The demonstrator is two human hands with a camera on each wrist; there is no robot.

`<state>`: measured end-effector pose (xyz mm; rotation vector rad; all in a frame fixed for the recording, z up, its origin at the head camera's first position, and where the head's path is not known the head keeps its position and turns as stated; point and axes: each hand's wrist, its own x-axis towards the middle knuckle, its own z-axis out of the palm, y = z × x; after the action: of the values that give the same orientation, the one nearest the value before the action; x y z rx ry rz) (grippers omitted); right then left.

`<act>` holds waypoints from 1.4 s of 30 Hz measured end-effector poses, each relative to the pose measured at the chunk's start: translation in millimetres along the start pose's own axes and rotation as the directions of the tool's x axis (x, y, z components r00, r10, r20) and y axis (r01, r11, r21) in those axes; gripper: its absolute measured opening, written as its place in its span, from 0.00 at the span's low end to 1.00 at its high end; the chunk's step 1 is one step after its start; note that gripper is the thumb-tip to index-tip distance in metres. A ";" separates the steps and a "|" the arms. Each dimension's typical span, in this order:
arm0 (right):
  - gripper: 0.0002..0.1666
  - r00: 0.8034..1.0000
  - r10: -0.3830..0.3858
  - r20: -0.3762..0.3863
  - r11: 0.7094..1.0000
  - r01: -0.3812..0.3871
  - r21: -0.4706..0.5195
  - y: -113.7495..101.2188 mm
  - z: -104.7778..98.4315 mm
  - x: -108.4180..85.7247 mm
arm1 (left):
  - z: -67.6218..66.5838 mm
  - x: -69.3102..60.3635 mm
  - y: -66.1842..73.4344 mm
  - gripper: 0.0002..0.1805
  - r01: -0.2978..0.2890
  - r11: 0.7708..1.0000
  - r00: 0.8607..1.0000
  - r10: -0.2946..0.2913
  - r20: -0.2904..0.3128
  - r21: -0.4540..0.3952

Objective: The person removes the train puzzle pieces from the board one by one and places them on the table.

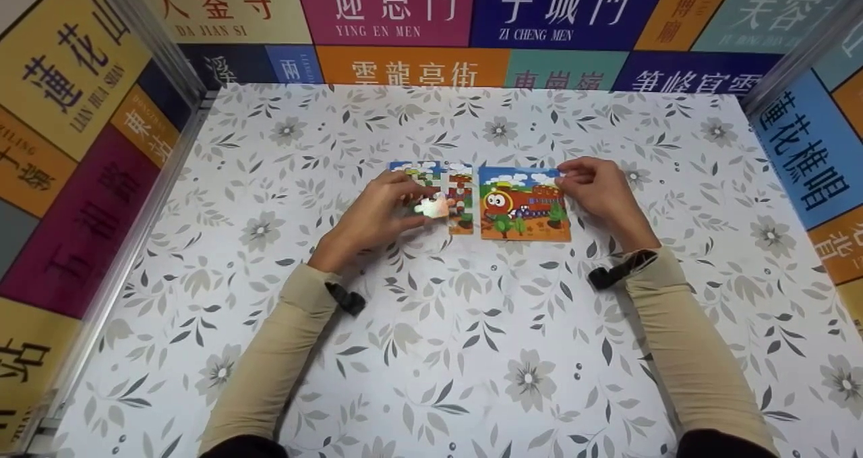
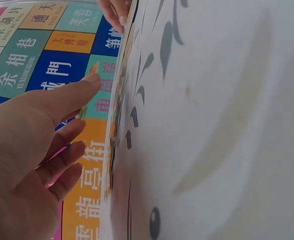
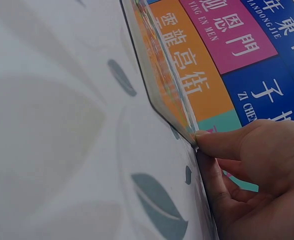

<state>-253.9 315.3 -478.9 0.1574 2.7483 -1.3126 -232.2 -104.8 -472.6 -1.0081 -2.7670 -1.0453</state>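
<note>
My left hand [image 1: 384, 205] pinches a jigsaw piece [image 1: 433, 206] between thumb and fingers, tilted above the table so that it catches the light. Beneath and beside that hand lies a partly assembled jigsaw [image 1: 461, 202] with a train picture, its left portion mostly covered by the fingers. Just right of it sits a square train picture board [image 1: 524, 205], showing a red engine with a round face. At the board's upper right edge, my right hand [image 1: 597, 187] grips the rim; in the right wrist view the thumb [image 3: 222, 142] meets the board's corner [image 3: 179, 125].
The table [image 1: 431, 350] wears a white cloth printed with grey flowers and leaves. Panels with large coloured lettering [image 1: 384, 6] stand behind it and along both sides. Dark wrist straps [image 1: 347, 299] are on both sleeves.
</note>
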 end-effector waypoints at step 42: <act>0.23 0.999 -0.028 0.020 1.000 0.028 0.009 2.0 -2.2 -0.7 | -3.8 -3.9 -7.2 0.20 0.022 1.000 0.982 -0.021 0.187 -0.004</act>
<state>-253.0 318.2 -479.0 0.1067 2.7381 -1.3261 -234.0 -113.3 -474.7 -1.1359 -2.9293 -1.0110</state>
